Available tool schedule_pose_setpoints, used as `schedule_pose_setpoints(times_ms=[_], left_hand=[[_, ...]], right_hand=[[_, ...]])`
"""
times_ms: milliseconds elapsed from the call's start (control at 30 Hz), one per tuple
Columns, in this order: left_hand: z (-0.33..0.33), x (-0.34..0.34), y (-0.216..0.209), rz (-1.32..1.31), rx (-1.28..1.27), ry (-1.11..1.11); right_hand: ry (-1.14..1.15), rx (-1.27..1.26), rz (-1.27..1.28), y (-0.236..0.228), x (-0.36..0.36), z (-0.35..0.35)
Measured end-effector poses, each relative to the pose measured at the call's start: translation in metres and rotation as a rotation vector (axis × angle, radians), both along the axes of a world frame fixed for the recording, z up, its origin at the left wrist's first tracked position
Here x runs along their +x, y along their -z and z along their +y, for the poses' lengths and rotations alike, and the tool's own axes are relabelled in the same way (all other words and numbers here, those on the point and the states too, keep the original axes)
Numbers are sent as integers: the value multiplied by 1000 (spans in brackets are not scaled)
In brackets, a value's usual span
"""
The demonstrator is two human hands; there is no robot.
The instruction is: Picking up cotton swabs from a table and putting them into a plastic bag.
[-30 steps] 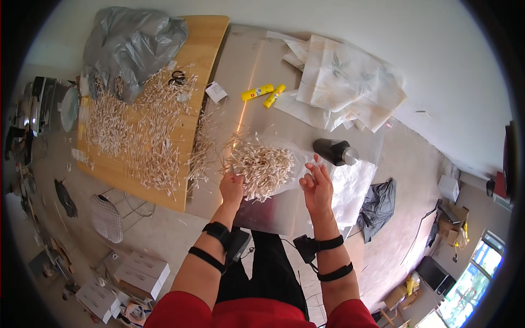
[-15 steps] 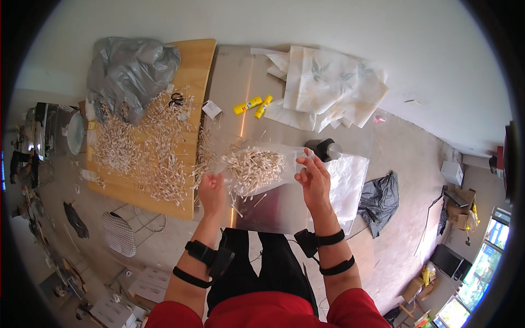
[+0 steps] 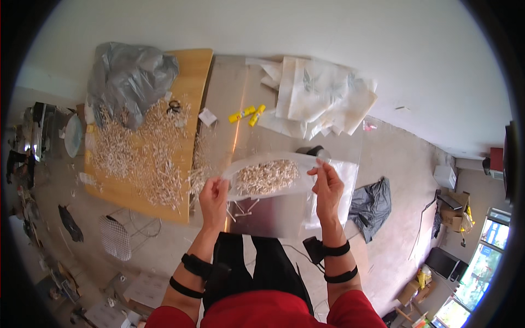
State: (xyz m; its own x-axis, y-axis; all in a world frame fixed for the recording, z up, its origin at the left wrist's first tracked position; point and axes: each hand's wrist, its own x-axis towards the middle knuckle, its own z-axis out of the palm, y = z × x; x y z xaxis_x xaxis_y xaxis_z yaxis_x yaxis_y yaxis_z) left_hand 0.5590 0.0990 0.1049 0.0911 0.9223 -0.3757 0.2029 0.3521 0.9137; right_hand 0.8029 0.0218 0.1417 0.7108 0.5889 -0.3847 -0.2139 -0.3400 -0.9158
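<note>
Far to my left a grey plastic sheet [image 3: 131, 76] lies bunched on the wooden board [image 3: 194, 82], and pale little sticks [image 3: 139, 156] are scattered thickly across that board. Nearer the middle, two yellow glue sticks [image 3: 247, 114] rest on the metal table [image 3: 273, 210], with white paper bags [image 3: 317, 98] stacked behind them.

I hold a clear plastic bag [image 3: 268, 177] just above the table's near edge — it is see-through, stretched wide, and sags with a heap of the same pale sticks lying along its length. My left hand [image 3: 213, 198] is raised with the wrist bent back, fingers pinched shut on the bag's left corner. My right hand [image 3: 327, 186] stands upright, palm turned inward, thumb and fingertips closed on the bag's right edge — both forearms come up from below, each with black bands.
</note>
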Motion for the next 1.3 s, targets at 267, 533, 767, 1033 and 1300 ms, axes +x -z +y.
schedule_pose_setpoints(times_ms=[267, 533, 767, 1033, 1300], left_hand=[[-63, 24, -38, -75, -131, 252], [-114, 36, 11, 133, -187, 703], [-115, -42, 86, 430, 43, 60], [-106, -122, 229, 1009, -146, -137], [-76, -139, 251, 970, 11, -238]], right_hand=[[-104, -97, -141, -42, 9, -52], [-292, -395, -419, 1, 31, -77], [-552, -34, -1134, 8, -51, -14], [-1237, 202, -1078, 200, -166, 116], [-1217, 264, -1268, 280, -177, 232]])
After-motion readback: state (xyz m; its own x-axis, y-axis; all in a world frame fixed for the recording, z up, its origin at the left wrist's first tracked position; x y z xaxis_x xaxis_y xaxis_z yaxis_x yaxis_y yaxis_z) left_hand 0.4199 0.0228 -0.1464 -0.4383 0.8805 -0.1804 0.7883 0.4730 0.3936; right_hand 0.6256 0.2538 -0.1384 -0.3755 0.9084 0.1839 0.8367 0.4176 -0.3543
